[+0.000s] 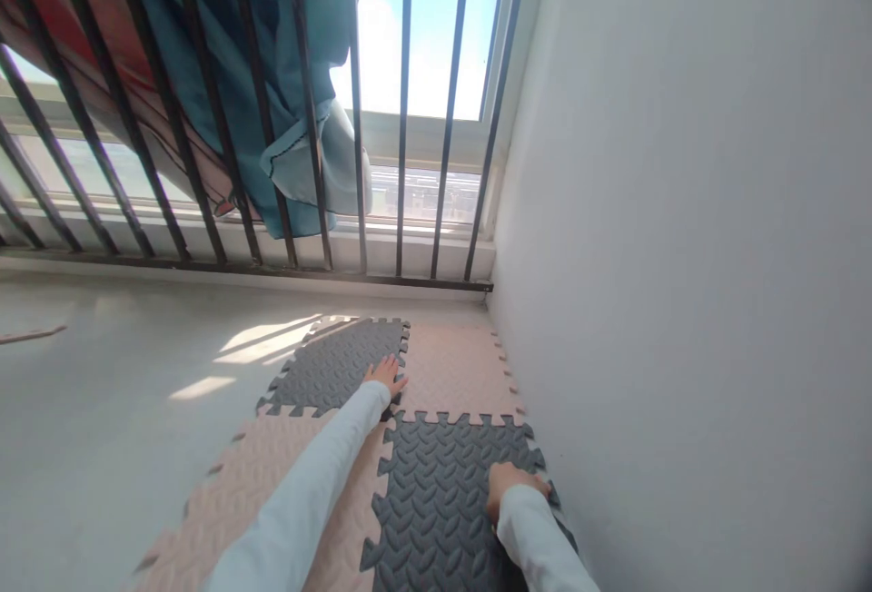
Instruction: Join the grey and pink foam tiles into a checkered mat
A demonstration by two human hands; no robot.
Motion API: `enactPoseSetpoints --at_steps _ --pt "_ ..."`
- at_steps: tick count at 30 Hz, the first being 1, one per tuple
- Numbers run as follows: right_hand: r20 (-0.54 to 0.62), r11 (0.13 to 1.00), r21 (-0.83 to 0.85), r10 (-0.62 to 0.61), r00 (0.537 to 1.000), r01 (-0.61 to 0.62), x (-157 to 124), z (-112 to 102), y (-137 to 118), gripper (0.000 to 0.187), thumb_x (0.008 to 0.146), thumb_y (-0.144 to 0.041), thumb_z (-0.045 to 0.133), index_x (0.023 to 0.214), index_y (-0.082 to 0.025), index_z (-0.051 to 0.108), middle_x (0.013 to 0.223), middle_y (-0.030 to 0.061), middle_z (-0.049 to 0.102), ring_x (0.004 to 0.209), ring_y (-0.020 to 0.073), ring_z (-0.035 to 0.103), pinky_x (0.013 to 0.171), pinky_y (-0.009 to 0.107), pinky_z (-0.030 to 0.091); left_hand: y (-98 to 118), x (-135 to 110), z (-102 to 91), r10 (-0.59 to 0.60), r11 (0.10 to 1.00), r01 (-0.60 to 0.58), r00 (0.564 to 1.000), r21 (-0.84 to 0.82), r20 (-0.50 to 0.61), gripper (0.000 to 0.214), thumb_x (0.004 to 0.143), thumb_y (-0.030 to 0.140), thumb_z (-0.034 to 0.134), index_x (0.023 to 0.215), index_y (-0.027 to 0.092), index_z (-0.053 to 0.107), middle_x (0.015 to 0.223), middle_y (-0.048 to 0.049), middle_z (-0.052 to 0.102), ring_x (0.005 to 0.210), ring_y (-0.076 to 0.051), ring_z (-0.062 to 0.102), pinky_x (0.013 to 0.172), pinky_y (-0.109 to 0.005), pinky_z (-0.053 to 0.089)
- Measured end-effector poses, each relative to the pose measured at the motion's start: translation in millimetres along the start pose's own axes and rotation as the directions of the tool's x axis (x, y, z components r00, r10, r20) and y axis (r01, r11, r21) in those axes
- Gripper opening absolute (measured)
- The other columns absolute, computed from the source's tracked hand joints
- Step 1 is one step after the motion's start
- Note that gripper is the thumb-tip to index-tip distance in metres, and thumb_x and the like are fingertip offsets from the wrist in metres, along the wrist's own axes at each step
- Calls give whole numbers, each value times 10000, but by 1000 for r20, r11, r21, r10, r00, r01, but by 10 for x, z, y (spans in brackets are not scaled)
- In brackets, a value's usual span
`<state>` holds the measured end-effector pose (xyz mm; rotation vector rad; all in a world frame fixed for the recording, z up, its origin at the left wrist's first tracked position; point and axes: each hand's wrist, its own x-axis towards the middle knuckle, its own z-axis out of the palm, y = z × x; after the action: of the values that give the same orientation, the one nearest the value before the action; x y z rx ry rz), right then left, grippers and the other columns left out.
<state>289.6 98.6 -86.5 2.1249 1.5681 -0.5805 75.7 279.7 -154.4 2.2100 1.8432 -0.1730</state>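
My left hand (385, 376) lies flat with fingers spread on the right edge of the far dark grey foam mat tile (333, 360), at its seam with the far pink foam mat tile (453, 370). Curled into a fist, my right hand (510, 486) rests on the near dark grey foam mat tile (436, 483), close to its wall-side edge; I see nothing in its fingers. Under my left forearm is the near pink foam mat tile (272, 451). All these tiles have toothed puzzle edges and a raised tread pattern, and they lie together in a block.
A white wall (668, 256) rises along the right side of the mats. Beyond them stands a dark metal railing (401, 120), with blue cloth (238, 56) and red cloth (123, 29) hanging behind its bars before a window (442, 38). Grey floor (102, 447) extends to the left.
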Motion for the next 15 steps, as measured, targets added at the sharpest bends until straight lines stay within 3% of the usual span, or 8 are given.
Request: enactPoseSetpoints --at_steps 8,13,15 --pt "16 998 -41 -52 998 53 8 24 19 442 545 -125 634 980 -205 634 1051 129 626 998 311 553 807 527 413 -121 143 -149 77 997 -77 997 0 8 478 812 430 277 1259 308 391 1416 9 279 1294 -166 245 1066 -491 110" --pt "-2 996 -41 -83 997 83 108 103 42 402 556 -199 671 958 -205 642 1013 162 632 950 342 571 729 552 439 -23 319 -159 35 999 -35 999 -14 -3 550 819 426 263 1346 274 224 1459 0 125 1328 -171 133 1057 -474 166" --pt "-13 989 -23 -148 989 148 143 138 50 398 553 -222 681 948 -190 645 979 184 636 914 357 583 686 566 443 43 400 -169 22 1000 -22 1000 -15 7 555 819 424 271 1349 268 218 1461 -3 114 1332 -174 111 1057 -466 170"
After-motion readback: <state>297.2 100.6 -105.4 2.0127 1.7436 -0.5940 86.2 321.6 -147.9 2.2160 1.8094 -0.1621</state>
